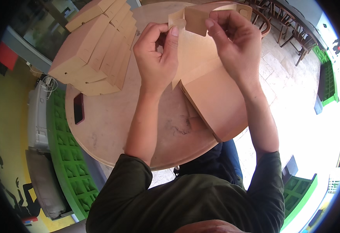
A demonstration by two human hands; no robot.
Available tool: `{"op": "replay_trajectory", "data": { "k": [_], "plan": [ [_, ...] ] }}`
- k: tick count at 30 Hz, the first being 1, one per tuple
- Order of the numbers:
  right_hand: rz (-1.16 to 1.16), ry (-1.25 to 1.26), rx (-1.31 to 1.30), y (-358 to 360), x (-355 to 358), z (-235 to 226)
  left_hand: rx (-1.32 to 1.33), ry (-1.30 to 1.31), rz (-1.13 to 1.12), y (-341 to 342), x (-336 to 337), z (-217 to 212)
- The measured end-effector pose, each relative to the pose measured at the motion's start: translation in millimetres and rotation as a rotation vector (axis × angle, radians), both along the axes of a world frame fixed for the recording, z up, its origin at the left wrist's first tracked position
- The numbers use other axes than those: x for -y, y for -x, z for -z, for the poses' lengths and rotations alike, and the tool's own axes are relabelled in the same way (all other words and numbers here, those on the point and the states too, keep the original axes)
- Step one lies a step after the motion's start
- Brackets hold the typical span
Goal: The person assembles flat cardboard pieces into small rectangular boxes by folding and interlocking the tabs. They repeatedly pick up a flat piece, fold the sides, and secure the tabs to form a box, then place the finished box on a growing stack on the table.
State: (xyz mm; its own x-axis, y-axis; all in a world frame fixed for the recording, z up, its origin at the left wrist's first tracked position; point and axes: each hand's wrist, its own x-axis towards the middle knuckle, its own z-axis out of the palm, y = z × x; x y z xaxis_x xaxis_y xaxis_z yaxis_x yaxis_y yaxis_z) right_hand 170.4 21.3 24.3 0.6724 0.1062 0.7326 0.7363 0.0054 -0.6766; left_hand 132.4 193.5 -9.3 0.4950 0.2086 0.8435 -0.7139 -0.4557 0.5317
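Note:
A partly folded brown cardboard box (220, 99) stands open over the right half of the round table, its wide panel slanting toward me. My left hand (158, 56) pinches a flap at the box's far left corner between thumb and fingers. At the far right, my right hand (236, 44) is closed on the upturned far edge, thumb against the cardboard. A small folded flap (196, 21) stands between the two hands. The fingertips behind the cardboard are partly hidden.
Folded cardboard boxes (88, 50) lie in a leaning stack at the table's far left. A dark phone (78, 108) rests near the left rim of the round table (111, 132). Green slatted benches (67, 151) flank the table; wooden chairs (300, 39) stand at the far right.

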Motion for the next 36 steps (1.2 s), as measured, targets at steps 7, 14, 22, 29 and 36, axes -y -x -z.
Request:
{"op": "replay_trajectory", "data": {
  "k": [7,14,22,29,36],
  "plan": [
    [-0.051,-0.132,0.024,8,-8,27,-0.016,0.005,0.020,11,23,-5],
    [-0.131,-0.160,-0.085,17,-3,30,0.017,-0.025,-0.032,12,26,-3],
    [-0.075,-0.123,-0.069,17,2,33,0.033,0.009,0.033,8,34,-1],
    [-0.035,-0.049,0.013,17,6,39,-0.008,0.005,0.023,11,37,0],
    [-0.436,-0.327,-0.371,5,7,38,-0.056,-0.087,-0.003,16,29,-5]
  ]
}}
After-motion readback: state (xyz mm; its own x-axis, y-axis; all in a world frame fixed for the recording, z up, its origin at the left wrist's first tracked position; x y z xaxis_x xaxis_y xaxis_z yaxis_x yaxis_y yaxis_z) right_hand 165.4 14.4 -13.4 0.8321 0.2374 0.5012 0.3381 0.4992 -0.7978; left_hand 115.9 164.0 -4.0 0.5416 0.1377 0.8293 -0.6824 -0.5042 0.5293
